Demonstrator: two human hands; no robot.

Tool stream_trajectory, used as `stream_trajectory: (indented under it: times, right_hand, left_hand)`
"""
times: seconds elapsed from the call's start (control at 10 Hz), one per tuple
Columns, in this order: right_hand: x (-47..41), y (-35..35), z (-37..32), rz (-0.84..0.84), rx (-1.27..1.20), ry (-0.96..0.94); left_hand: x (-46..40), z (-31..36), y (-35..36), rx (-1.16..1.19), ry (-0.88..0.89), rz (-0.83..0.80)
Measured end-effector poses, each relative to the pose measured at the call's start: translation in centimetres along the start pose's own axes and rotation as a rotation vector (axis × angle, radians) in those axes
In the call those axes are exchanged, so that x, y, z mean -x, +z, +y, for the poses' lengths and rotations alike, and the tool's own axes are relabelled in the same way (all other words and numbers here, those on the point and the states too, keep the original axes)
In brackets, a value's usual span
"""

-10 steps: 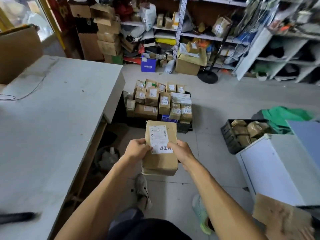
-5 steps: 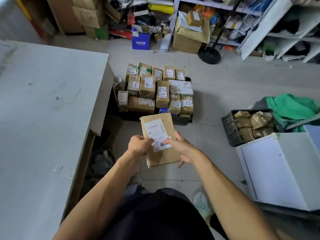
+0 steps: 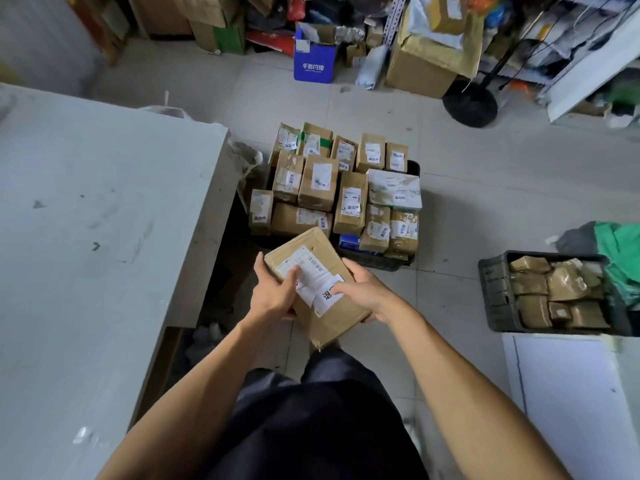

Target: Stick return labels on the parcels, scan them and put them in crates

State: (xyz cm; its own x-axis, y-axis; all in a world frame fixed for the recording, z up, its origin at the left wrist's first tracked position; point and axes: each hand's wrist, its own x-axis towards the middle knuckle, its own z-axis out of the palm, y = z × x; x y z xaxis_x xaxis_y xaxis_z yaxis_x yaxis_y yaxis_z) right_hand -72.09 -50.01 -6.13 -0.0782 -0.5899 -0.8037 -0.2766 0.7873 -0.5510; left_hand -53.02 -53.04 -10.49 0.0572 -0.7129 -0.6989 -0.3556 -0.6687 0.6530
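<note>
— Parcel (image 3: pixel 320 289)?
— Held tilted in mid-air, above the floor, near the packed black crate (image 3: pixel 381 261).
— Left hand (image 3: pixel 273 292)?
— Wrapped round the left edge, thumb on the white label (image 3: pixel 313 278).
— Right hand (image 3: pixel 363 289)?
— Cupped under the right side, forefinger pressed flat on the label.
— Elsewhere?
— Second crate (image 3: pixel 495 292) at right, beside the white table (image 3: pixel 86 237).

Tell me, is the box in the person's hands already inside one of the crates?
No, the parcel is held up in both hands, in front of the full crate on the floor.
</note>
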Motion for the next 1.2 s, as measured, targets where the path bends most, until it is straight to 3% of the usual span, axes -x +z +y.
stream_trajectory:
  times: [0.3, 0.5, 0.7, 0.8, 1.0, 1.2]
  right_hand:
    - [-17.6, -6.8, -8.0, -0.075, 0.207, -0.073]
    - [-33.7, -7.2, -7.0, -0.016, 0.558, -0.161]
    - [-47.5, -5.0, -4.8, 0.012, 0.628, -0.222]
    - [-50.9, -3.9, -4.0, 0.015, 0.693, -0.226]
    - [-51.4, -2.4, -2.3, 0.017, 0.494, -0.275]
    - [-44.3, -6.0, -4.5, -0.017, 0.394, 0.017]
  left_hand:
    - [-14.1, 6.0, 5.5, 0.398, -0.285, 0.14]
    - [-27.9, 3.7, 10.3, 0.53, -0.437, 0.199]
    - [-39.7, -0.9, 13.3, 0.692, -0.539, 0.147]
    - [-43.1, -3.0, 13.6, 0.711, -0.543, 0.134]
    - [-44.5, -2.4, 14.0, 0.865, -0.555, 0.044]
    - [-40.7, 4.4, 11.7, 0.626, -0.531, -0.101]
